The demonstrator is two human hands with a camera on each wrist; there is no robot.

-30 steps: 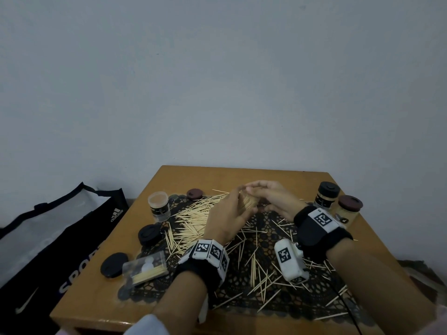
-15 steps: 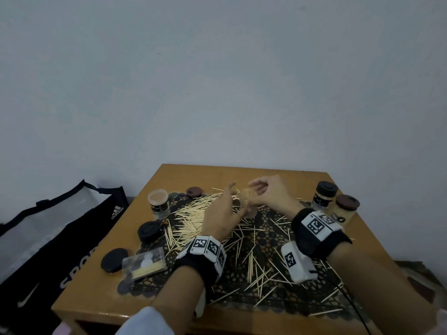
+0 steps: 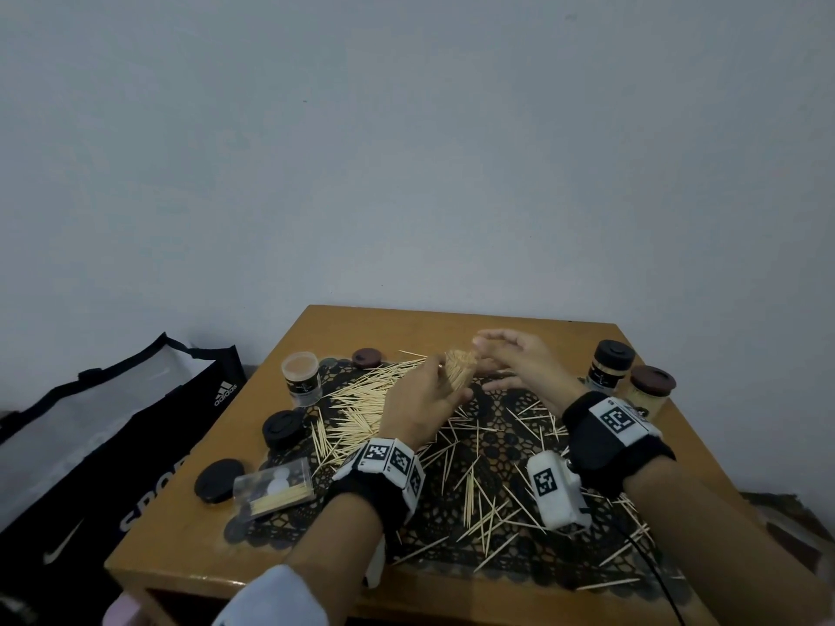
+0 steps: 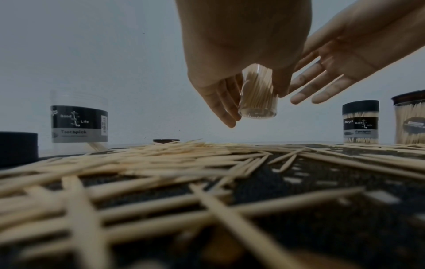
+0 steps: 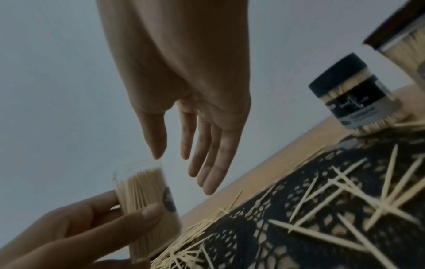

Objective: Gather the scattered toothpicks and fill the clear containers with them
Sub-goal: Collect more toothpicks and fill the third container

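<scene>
While your left hand [image 3: 422, 402] grips the nearly full clear container [image 5: 147, 209] upright above the counter [image 3: 289, 354] at frame centre, your right hand [image 3: 519, 363] hovers beside it, fingers spread and empty, probably freed to fetch more scattered toothpicks [image 3: 474, 481].

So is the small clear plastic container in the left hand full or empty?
Full: the small clear plastic container is packed with toothpicks almost to its uncapped rim.

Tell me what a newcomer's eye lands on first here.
Toothpicks lie strewn across a black lace mat on the wooden table. Above them the left hand grips a clear jar packed with toothpicks, the right hand open beside it. Two capped, filled jars stand at the far right.
</scene>
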